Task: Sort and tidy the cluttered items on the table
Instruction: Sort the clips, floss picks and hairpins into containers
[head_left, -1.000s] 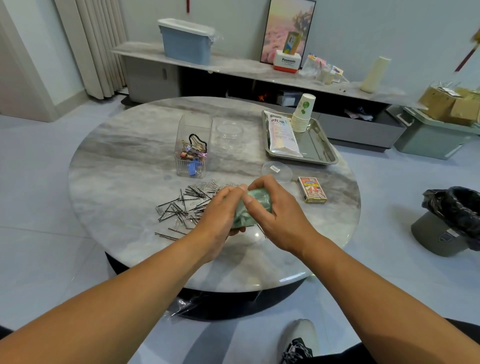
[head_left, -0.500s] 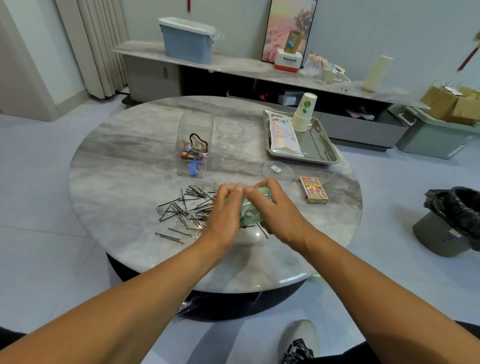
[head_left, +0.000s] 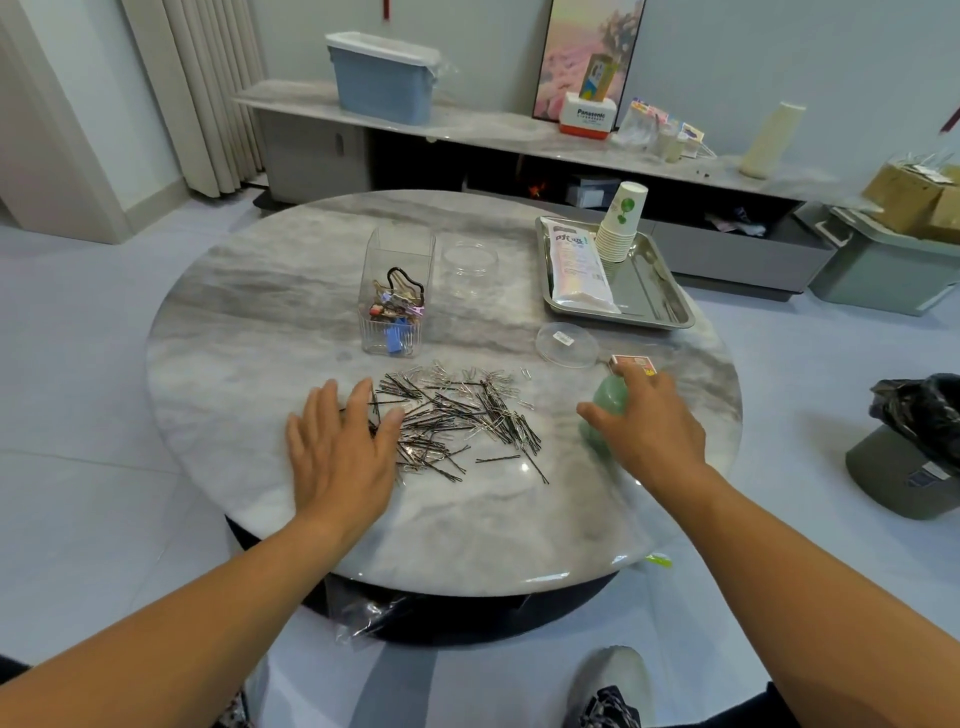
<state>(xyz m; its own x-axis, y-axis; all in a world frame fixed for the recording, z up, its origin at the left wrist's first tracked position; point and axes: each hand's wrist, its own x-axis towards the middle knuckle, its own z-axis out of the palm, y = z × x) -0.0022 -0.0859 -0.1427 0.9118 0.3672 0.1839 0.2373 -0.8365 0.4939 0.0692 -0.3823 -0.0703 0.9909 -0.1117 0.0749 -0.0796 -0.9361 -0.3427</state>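
Hairpins (head_left: 457, 415), mixed with silver paper clips, lie scattered in a loose pile on the near half of the round marble table (head_left: 249, 322), between my 2 hands. The pile runs long from left to right, though single pins point every way. My left hand (head_left: 340, 452) is the nearer one: it lies flat with fingers spread, its fingertips touching the left edge of the pile. My right hand (head_left: 649, 426) sits just right of the pile, apart from it, fingers curled round a pale green container (head_left: 608, 410) that looks blurred; I cannot tell whether it rests on the table or hangs just above. I judge the next sweep falls to the left hand, pushing the pins rightward toward the green container.

Behind the pile stands a clear box (head_left: 397, 296) with clips and hair ties in the bottom, and beside it a clear round jar (head_left: 470, 270). Its likely lid (head_left: 566, 344) lies flat further right, near a small red box (head_left: 636, 362) partly hidden by my fingers. At the far right a metal tray (head_left: 675, 306) carries a white packet (head_left: 576, 265) and 1 stack of paper cups (head_left: 621, 228).

Beyond, a long low shelf (head_left: 498, 135) holds a blue bin (head_left: 384, 78); a black-bagged waste bin (head_left: 914, 447) stands on the floor to my right.
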